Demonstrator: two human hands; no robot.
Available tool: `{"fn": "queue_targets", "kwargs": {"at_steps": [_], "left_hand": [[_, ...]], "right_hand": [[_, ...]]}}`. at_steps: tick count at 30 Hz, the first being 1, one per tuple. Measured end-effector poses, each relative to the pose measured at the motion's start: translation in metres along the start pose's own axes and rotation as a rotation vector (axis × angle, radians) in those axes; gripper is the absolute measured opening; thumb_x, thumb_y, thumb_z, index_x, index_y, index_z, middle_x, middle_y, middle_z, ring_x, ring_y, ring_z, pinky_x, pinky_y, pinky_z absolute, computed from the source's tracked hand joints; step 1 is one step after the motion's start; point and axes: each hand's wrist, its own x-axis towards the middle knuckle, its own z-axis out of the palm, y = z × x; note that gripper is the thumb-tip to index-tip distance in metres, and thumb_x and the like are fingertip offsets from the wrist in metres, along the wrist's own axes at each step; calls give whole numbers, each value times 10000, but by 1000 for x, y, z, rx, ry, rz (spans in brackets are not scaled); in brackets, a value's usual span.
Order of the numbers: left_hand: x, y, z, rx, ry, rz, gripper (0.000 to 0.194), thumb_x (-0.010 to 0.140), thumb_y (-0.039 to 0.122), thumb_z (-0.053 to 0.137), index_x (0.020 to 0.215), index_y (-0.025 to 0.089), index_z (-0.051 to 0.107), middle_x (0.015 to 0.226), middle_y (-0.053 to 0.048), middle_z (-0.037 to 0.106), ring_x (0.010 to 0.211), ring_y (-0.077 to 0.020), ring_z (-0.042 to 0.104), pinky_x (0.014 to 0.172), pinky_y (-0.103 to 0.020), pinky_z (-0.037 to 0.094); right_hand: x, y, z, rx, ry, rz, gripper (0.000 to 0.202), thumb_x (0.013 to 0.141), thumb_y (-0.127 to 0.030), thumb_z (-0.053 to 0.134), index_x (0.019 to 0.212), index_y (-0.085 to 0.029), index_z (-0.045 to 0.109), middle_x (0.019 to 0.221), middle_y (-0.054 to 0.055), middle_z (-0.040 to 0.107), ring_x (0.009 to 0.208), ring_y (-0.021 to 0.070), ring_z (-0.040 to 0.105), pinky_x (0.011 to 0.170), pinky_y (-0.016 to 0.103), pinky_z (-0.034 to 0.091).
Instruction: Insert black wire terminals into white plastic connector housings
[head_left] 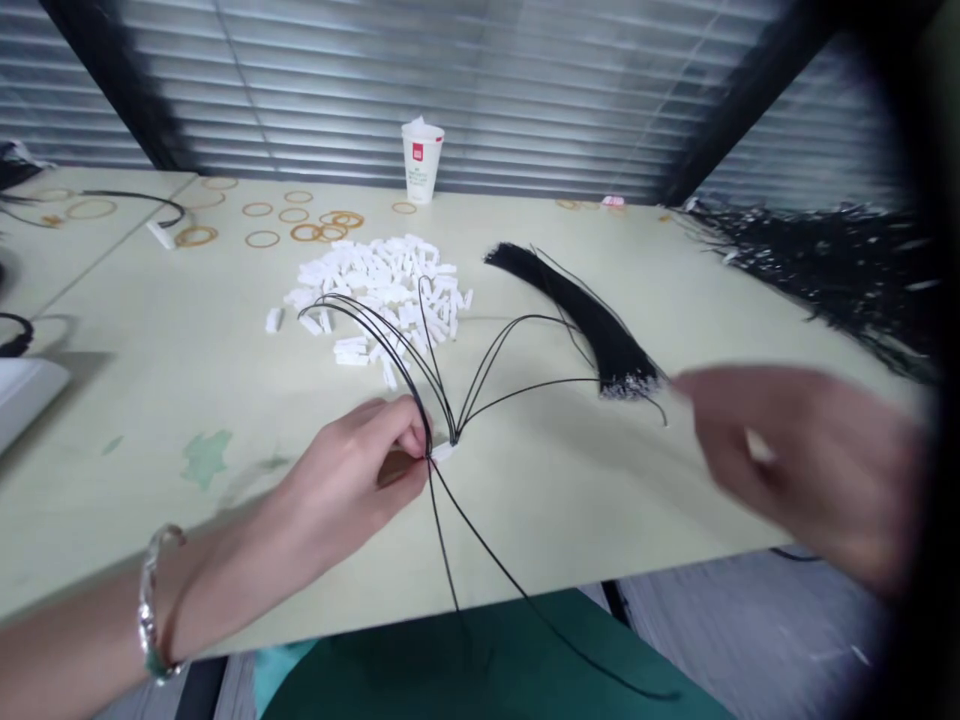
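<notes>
Over the table (547,500), my left hand (356,462) pinching a small white connector (444,452), thin black wires (455,432) fanning from it, my right hand (814,460) blurred beside a wire bundle (592,315), its grip I cannot tell, loose connectors (386,275) heaped beyond.

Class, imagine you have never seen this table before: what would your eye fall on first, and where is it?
Probably the heap of small white pieces mid-table, bright among dark wires. Just nearer, the left hand pinches a white piece with thin black wires fanning out from it. Right of the heap lies a thick black bundle, with the blurred right hand by its near end.
</notes>
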Motion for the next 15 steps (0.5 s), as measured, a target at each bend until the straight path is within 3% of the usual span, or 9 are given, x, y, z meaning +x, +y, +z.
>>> {"fn": "queue_targets", "kwargs": {"at_steps": [5,9,15], "left_hand": [[0,0,0,-15,-1,1,117,776,146,549,778,215,455,838,37,566,731,-84,583,611,-173,484],[1,-1,0,-31,-13,-7,112,782,153,544,778,215,451,850,34,567,740,-84,585,623,-176,495],[1,-2,0,-27,-2,23,124,782,138,544,776,211,444,870,35,571,737,-75,585,639,-176,488]], "right_hand": [[16,63,-1,-76,-204,384,328,799,-507,503,881,-220,639,886,68,657,642,151,554,616,293,371],[22,89,10,-70,-286,399,279,761,-475,551,816,-211,624,823,65,652,625,147,544,593,281,345],[27,99,16,-38,-279,396,236,742,-429,580,724,-197,619,663,68,621,582,136,492,602,303,310]]}}
